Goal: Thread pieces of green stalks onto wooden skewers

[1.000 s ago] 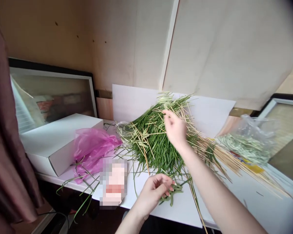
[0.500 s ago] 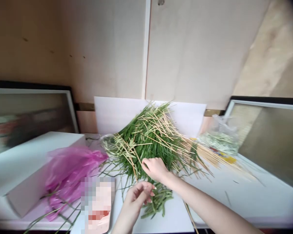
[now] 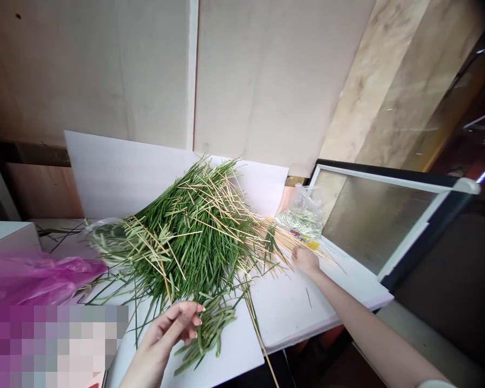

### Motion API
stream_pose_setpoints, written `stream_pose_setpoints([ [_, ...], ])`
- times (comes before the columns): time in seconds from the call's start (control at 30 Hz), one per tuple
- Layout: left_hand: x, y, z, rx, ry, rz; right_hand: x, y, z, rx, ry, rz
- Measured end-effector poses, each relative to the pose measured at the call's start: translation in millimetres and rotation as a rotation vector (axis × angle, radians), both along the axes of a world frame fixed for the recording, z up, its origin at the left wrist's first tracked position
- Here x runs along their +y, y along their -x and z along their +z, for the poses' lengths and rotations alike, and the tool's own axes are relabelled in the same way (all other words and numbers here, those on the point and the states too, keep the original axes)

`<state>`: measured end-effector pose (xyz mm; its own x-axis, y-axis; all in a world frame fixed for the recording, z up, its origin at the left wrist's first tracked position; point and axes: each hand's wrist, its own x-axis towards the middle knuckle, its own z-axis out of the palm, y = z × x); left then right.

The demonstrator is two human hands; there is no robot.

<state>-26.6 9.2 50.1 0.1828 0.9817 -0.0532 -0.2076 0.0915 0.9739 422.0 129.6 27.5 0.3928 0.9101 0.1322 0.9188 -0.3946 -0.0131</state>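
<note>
At the front, my left hand (image 3: pixel 172 330) is held palm inward, its fingers curled toward the thumb. Anything pinched there is too small to make out. Just right of it lies a small pile of green plaited grass pieces (image 3: pixel 216 326). My right hand (image 3: pixel 306 261) is stretched out to the right, its fingers bent closed at the bundle of thin bamboo sticks (image 3: pixel 283 242). Whether a stick is gripped is hidden. Between and behind my hands spreads a large heap of long green grass blades (image 3: pixel 210 253), with pale sticks (image 3: pixel 222 199) strewn across its top.
A clear bag of pale green pieces (image 3: pixel 303 218) stands at the back right, beside a framed panel (image 3: pixel 372 215). Another clear bag (image 3: pixel 107 237) sits left of the heap. Pink plastic (image 3: pixel 40 277) and a blurred-out object (image 3: pixel 81 345) are at left. Long sticks (image 3: pixel 258 334) overhang the table's front edge.
My right hand has moved from the front of the grass heap rightward to the bamboo sticks. My left hand keeps its curled pose. The view has turned to the right.
</note>
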Motion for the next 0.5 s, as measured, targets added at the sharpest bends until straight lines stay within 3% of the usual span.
stream_pose_setpoints([
  [0.23, 2, 3, -4.8, -0.105, 0.097, 0.023, 11, -27, -14.9, 0.021, 0.148, -0.122],
  [0.5, 6, 2, -9.3, -0.127, 0.123, 0.048, 12, -38, -3.6, 0.009, 0.238, -0.072],
])
